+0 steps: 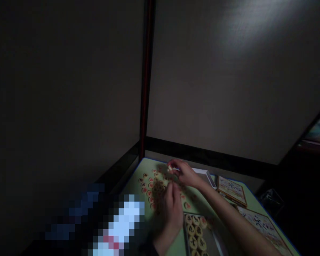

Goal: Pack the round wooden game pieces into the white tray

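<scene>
Round wooden Chinese chess pieces [150, 185] with red or dark characters lie scattered over the green tabletop [142, 167]. Above their far side, my right hand [185, 173] pinches one pale Chinese chess piece [170, 167] between thumb and fingers. My left hand [173, 202] is nearer to me, over the right part of the scatter. Its fingers are closed together, and whatever they may hold is hidden. Just below and right of that hand stands a shallow box [185, 231], where more pieces lie flat in rows along the left side.
Beyond my right wrist lies a white box part [206, 176]. Two flat boxes with printed writing, one farther [232, 188] and one nearer [264, 224], lie along the right edge. Grey walls [202, 78] meet behind the table. A pixelated bright patch [122, 220] covers the lower left.
</scene>
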Tool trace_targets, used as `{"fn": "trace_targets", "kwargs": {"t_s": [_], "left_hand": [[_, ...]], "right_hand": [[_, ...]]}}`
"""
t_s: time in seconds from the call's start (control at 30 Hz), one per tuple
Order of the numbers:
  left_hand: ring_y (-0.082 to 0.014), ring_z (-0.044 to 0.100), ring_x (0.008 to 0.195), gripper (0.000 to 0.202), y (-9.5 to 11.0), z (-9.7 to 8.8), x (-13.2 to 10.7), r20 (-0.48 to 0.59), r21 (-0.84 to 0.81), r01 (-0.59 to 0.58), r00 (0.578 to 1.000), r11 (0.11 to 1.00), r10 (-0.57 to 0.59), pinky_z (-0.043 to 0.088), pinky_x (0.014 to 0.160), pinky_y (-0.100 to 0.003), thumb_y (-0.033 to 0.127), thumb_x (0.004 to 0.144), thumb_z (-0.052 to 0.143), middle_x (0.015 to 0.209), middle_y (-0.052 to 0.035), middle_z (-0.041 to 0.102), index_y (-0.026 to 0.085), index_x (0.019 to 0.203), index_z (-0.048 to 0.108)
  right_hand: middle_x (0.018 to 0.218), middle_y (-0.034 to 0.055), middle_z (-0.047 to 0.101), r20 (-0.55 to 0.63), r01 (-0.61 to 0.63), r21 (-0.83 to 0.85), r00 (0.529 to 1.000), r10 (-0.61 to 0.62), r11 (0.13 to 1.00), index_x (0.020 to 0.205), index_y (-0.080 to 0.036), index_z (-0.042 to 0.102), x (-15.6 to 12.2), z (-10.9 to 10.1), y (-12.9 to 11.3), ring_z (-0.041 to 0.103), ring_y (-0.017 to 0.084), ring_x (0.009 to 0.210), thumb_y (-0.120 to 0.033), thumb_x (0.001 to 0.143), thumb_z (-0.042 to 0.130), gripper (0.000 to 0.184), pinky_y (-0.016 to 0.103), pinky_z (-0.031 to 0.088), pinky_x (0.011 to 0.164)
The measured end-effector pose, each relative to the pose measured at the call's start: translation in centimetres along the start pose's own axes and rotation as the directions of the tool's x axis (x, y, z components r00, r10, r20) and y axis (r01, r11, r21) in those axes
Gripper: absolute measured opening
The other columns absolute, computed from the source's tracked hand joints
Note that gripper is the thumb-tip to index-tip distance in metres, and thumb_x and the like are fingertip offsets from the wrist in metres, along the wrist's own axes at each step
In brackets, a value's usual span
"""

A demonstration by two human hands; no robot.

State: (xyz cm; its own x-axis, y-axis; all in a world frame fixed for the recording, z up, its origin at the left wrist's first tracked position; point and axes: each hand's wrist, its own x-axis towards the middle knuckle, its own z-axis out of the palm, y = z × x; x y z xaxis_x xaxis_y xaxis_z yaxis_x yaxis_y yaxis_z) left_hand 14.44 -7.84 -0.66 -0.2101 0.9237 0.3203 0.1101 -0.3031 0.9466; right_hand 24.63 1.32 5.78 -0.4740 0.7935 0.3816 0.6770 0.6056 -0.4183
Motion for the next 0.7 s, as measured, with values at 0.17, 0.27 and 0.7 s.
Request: {"fn": "trace_targets", "kwargs": {"t_s": [0.17,0.27,0.7], "left_hand": [[-0.0159,0.061,0.074,0.041,0.4,0.6,0.9,0.307,-0.414,0.368,0.917,0.833,-0.252,0.047,0.069,-0.028,0.053,0.079,0.065,0.090,-0.0045,0.064,0.018,0.097,0.056],[-0.0167,0.062,0.078,0.050,0.6,1.1,-0.4,0.599,-0.476,0.555,0.773,0.683,-0.210,0.046,0.071,-0.027,0.052,0.070,0.075,0.089,-0.0060,0.066,0.015,0.100,0.060],[-0.0090,0.054,0.066,0.040,1.2,1.7,0.8,0.819,-0.348,0.721,0.545,0.599,-0.180,0.040,0.061,-0.021,0.044,0.068,0.081,0.074,-0.0016,0.060,0.012,0.078,0.059]], "right_hand": [[0.094,0.0057,0.066,-0.194,-0.101,0.288,0.968,0.161,0.952,0.100,-0.020,0.059,-8.9,-2.3,0.4,0.062,0.020,0.089,-0.025,0.085,0.057,0.016,0.034,0.048,0.083],[0.097,0.0066,0.067,-0.248,-0.142,0.299,0.943,0.220,0.944,0.102,-0.019,0.059,-12.7,-1.6,-0.4,0.062,0.021,0.091,-0.024,0.084,0.057,0.019,0.036,0.048,0.085],[0.068,0.0011,0.065,-0.391,-0.167,0.641,0.769,0.506,0.749,0.098,-0.017,0.069,-17.4,-1.0,-0.2,0.059,0.017,0.064,-0.037,0.072,0.073,0.033,0.029,0.048,0.062]]}}
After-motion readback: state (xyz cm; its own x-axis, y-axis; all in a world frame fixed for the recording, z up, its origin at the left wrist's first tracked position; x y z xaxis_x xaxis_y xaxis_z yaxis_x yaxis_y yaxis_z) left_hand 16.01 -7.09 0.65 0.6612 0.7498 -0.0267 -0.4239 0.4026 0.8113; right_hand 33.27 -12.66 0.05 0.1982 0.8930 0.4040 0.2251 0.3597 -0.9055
